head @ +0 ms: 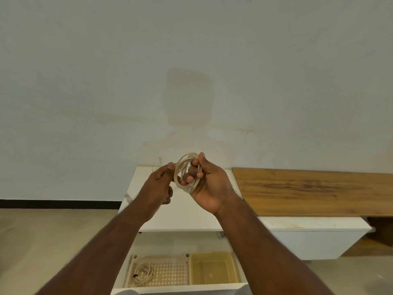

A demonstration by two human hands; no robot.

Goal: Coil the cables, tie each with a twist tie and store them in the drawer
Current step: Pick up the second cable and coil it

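Item one: a pale cream, thin round cable wound into a small coil [187,171], which we hold raised in front of the wall, above the white cabinet surface [180,211]. Our right hand [209,184] carries it palm toward us, the fingers [192,172] curled through the middle of the loops and the thumb pressed over the top strands, a grip that keeps the turns stacked so they cannot spring apart. Our left hand [160,183] sits just beside the coil with thumb and forefinger pressed together at the loops' left edge; we judge it is feeding or tucking the loose end, though whether a twist tie lies between those fingers is too small to tell. Item two: a second cream cable, already coiled [144,272], lying in the beige perforated plastic tray [170,271] at the left of the open white drawer [185,286] below us, stored flat so it stays wound. Item three: a translucent yellow plastic bin [213,268], just beside the tray in the same drawer, holding only a small object we cannot make out. Item four: a brown wood-grain plank [308,190] resting on the low white unit to the right, apart from the work. We judge the held coil to be near tying, with storage in the drawer to follow.
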